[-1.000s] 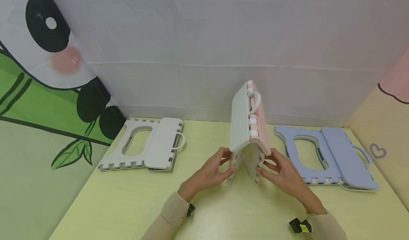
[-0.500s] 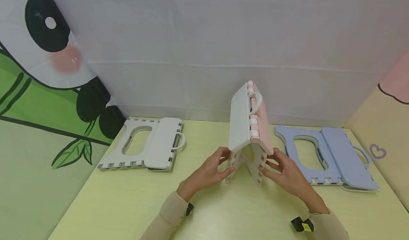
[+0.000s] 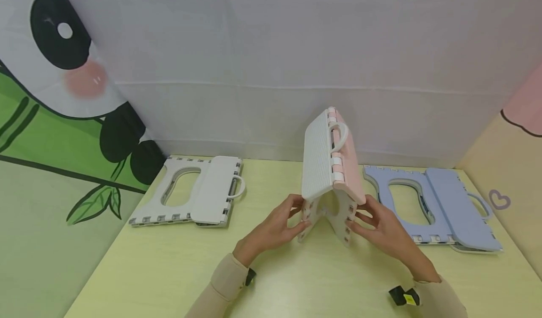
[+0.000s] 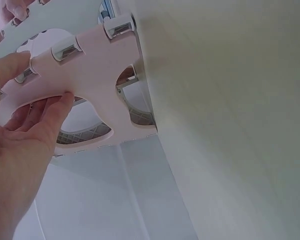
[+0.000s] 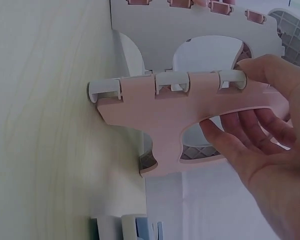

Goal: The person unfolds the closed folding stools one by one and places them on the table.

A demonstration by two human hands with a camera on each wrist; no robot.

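Note:
A folding step stool, white on its left seat half (image 3: 315, 158) and pink on its right seat half (image 3: 349, 167), stands half unfolded on the table, seat peaked like a roof with a white handle at the ridge. My left hand (image 3: 275, 226) grips the near edge of the left leg panel. On the other side my right hand (image 3: 383, 224) grips the right leg panel. Both wrist views show pink leg panels, one (image 4: 105, 65) under the left hand and one (image 5: 160, 115) under the right; fingers pass through the oval cutouts, thumbs lie over the hinged edges.
A flat-folded white stool (image 3: 211, 191) lies on the yellow-green table (image 3: 292, 285) at left. At right, close beside the right hand, lies a flat-folded blue stool (image 3: 457, 210). A pale cloth (image 3: 271, 73) hangs behind the table's far edge.
The stool's leg panels and seat halves have spread further apart. My right hand has shifted right with its panel, my left hand slightly left. The two flat stools have stayed put.

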